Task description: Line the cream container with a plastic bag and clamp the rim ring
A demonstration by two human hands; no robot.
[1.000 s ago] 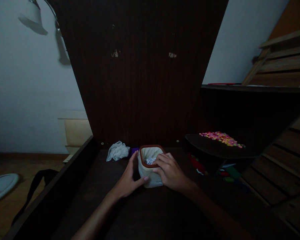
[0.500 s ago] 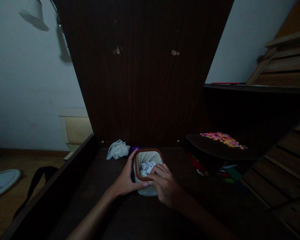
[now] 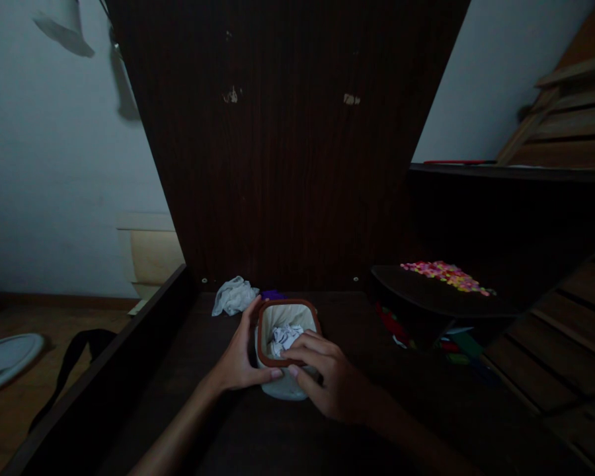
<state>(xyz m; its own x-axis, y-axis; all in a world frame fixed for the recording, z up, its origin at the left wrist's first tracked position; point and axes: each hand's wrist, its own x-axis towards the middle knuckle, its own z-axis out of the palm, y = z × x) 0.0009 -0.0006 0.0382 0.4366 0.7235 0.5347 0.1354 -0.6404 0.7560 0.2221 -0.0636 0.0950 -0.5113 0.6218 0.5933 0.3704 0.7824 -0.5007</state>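
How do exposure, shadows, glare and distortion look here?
Head view: dim, the shelf recess nearly black; head view: soft shadow on the wall beside the lamp; head view: no harsh glare, the bin, left hand and right hand readable; head view: outer edges seem wide-angle stretched.

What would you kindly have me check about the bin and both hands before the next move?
1. Left hand on the bin: ok, cupped around its left side, thumb in front.
2. Right hand at the bin: ok, fingers over the near right part of the rim.
3. Right fingers gripping the crumpled paper: cannot tell.
4. Crumpled paper inside the bin: ok, below the rim.
5. Bin's base flat on the surface: cannot tell.
6. Crumpled pale bag outside the bin: ok, behind and to the left.
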